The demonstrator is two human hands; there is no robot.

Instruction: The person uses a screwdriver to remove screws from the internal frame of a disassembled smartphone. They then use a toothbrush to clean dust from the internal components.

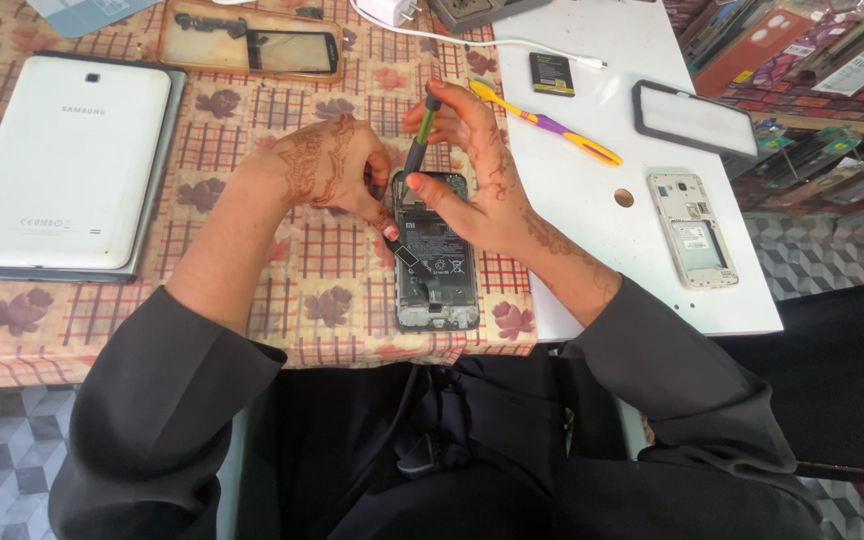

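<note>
Right hand [472, 175] gripping screwdriver [420, 140], tip poking into top of opened phone [434, 255]. Left hand [337, 170] fingers pinching phone's top-left edge. White tablet [57, 160] sitting well left of phone.

One opened phone [436, 262], one screwdriver [419, 148], one white tablet [57, 160], one toothbrush [547, 123], one small battery [551, 73], two hands

This looks like a small phone repair shop. An opened phone [435, 262] lies on a checked tablecloth [252, 130]. Around it are a white tablet [57, 160] to the left, a loose battery [551, 73] and a bare phone frame [693, 230] to the right, and packaged phone covers [802, 50] beyond the table's right edge.
</note>
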